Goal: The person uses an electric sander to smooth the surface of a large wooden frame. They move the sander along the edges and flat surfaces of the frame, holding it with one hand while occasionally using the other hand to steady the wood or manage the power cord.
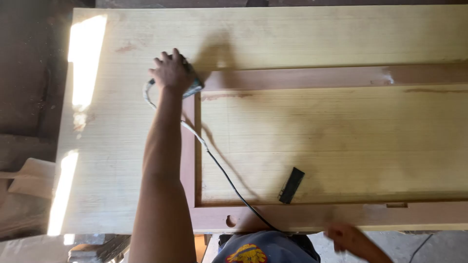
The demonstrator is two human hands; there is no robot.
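A large pale wooden door (317,44) with reddish-brown frame strips lies flat in front of me. My left hand (170,72) reaches far across it and grips a small teal-grey power sander (195,87), pressed on the wood at the corner of the recessed panel. The sander's cord (214,160) trails back over the panel toward my body. My right hand (348,238) is blurred, low at the door's near edge. I see nothing in it, and its fingers are too blurred to read.
A small black rectangular block (291,185) lies on the recessed panel near its front edge. A round hole (231,220) is cut in the near frame strip. Wood offcuts (29,178) and dark ground lie left of the door. Bright sun patches fall on its left part.
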